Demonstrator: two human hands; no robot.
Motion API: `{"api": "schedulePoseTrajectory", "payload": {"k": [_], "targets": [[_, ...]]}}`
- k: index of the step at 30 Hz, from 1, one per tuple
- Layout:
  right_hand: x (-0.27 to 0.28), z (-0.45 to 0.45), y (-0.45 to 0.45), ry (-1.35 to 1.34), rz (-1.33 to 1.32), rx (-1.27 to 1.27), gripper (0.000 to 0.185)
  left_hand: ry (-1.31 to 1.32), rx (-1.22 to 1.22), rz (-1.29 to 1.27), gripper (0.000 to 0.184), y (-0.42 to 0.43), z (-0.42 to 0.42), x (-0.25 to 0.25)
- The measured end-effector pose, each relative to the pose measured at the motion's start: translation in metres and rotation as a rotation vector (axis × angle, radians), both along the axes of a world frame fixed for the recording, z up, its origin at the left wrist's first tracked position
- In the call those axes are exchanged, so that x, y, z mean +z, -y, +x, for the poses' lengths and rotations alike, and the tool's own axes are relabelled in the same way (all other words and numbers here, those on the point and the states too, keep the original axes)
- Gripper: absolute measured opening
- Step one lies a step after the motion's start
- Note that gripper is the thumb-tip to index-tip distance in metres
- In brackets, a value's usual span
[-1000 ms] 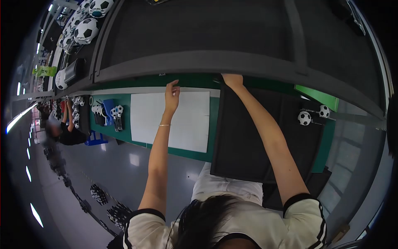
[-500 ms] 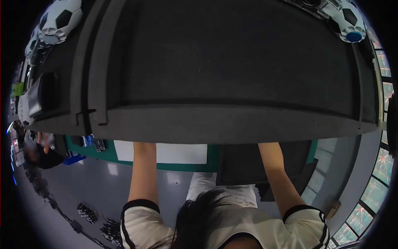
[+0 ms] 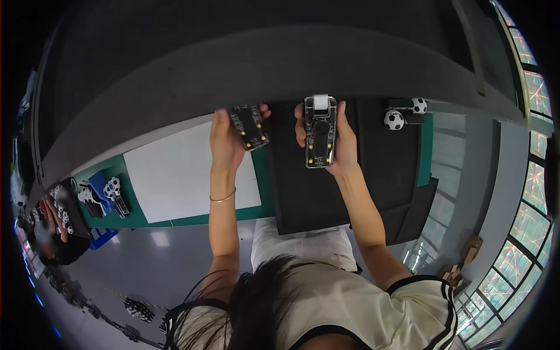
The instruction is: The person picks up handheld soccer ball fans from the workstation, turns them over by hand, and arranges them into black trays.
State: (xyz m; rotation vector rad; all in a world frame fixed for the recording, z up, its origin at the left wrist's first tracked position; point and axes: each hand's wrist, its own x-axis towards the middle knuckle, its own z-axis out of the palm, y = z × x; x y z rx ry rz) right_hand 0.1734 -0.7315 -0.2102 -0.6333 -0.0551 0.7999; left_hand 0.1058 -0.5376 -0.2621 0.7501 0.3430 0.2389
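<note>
My left hand [image 3: 226, 137] is closed round the sides of a clear-cased electronic device [image 3: 249, 126], tilted and slightly blurred, its dark circuit board and small yellow parts showing. In my right hand [image 3: 346, 140] is a second clear-cased electronic device [image 3: 320, 133], held upright between thumb and fingers, with a white piece at its top end. The two devices are apart, side by side. Beneath my right hand lies a black tray [image 3: 379, 186]; a white sheet [image 3: 192, 175] lies on the green table [image 3: 169, 220] near my left forearm.
A large dark panel [image 3: 245, 64] spans the view above my hands. Football-patterned pieces [image 3: 394, 120] rest at the tray's far right. More such items [image 3: 114, 195] lie by a blue holder [image 3: 98, 188] on the left. Another person [image 3: 58, 245] is at the far left.
My hands, earlier hidden under the dark panel, now show, each holding a clear-cased device. The view has shifted, revealing more of the table, the white sheet and the black tray.
</note>
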Motion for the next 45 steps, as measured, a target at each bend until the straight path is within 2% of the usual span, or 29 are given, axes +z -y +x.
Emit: {"api": "schedulePoseTrajectory", "payload": {"k": [1,2,7,10,13,18,22,23,24,26,27,28,29,31,32,35,37,38,40,42,44,45], "targets": [[0.008,-0.003,0.005,0.017,-0.024,-0.028,0.061,0.158,-0.111,0.062,0.048,0.021,0.002,0.026],[0.012,-0.007,0.012,0.028,-0.048,-0.055,0.068,0.154,-0.15,0.082,0.055,0.035,-0.001,0.027],[0.02,-0.005,0.078,0.037,-0.007,-0.051,0.067,0.127,-0.123,0.031,0.052,0.12,-0.012,0.05],[0.029,-0.005,0.123,0.022,0.011,-0.073,0.066,0.095,-0.109,-0.099,0.05,0.168,-0.015,0.06],[0.038,-0.012,0.141,-0.022,0.021,-0.099,0.067,0.191,-0.138,-0.326,0.054,0.187,-0.009,0.068],[0.046,-0.017,0.203,-0.007,-0.012,-0.12,0.067,0.081,-0.174,-0.326,0.056,0.251,-0.006,0.07],[0.036,-0.011,0.194,0.001,-0.069,-0.143,0.07,0.1,-0.272,-0.249,0.054,0.241,-0.001,0.061],[0.034,-0.009,0.2,0.049,-0.058,-0.119,0.061,0.042,-0.216,-0.213,0.052,0.248,0.0,0.067],[0.034,-0.012,0.209,0.053,-0.047,-0.116,0.061,-0.009,-0.161,-0.175,0.05,0.26,0.001,0.073],[0.041,-0.017,0.231,0.291,-0.279,-0.291,0.049,0.044,-0.12,0.09,0.047,0.291,0.0,0.087],[0.032,-0.015,0.234,0.468,-0.337,-0.387,0.055,0.03,-0.084,0.257,0.05,0.297,-0.001,0.094],[0.026,-0.014,0.236,0.57,-0.385,-0.408,0.059,0.082,-0.015,0.43,0.059,0.298,0.001,0.077],[0.026,-0.015,0.238,0.668,-0.437,-0.43,0.064,0.093,-0.017,0.438,0.059,0.3,0.003,0.076],[0.028,-0.02,0.24,0.607,-0.422,-0.435,0.071,0.156,0.061,0.616,0.067,0.306,0.001,0.077],[0.027,-0.021,0.24,0.61,-0.4,-0.447,0.069,0.166,0.048,0.576,0.07,0.306,0.001,0.075],[0.015,-0.019,0.243,0.666,-0.373,-0.485,0.064,0.162,0.073,0.612,0.062,0.308,0.001,0.071],[0.012,-0.016,0.257,0.544,-0.245,-0.369,0.053,0.246,-0.194,0.235,0.055,0.299,-0.003,0.079],[0.018,-0.016,0.265,0.368,-0.117,-0.23,0.048,0.213,-0.207,0.175,0.048,0.298,-0.003,0.08],[0.02,-0.016,0.269,0.405,-0.164,-0.222,0.05,0.278,-0.335,0.039,0.046,0.292,-0.006,0.076],[0.022,-0.015,0.28,0.265,0.05,-0.028,0.055,0.274,-0.429,-0.005,0.045,0.283,-0.005,0.066],[0.02,-0.014,0.287,0.273,0.036,-0.022,0.058,0.354,-0.615,-0.156,0.044,0.279,0.001,0.058],[0.016,-0.014,0.294,0.268,-0.003,0.011,0.062,0.356,-0.625,-0.159,0.044,0.278,0.004,0.055]]}}
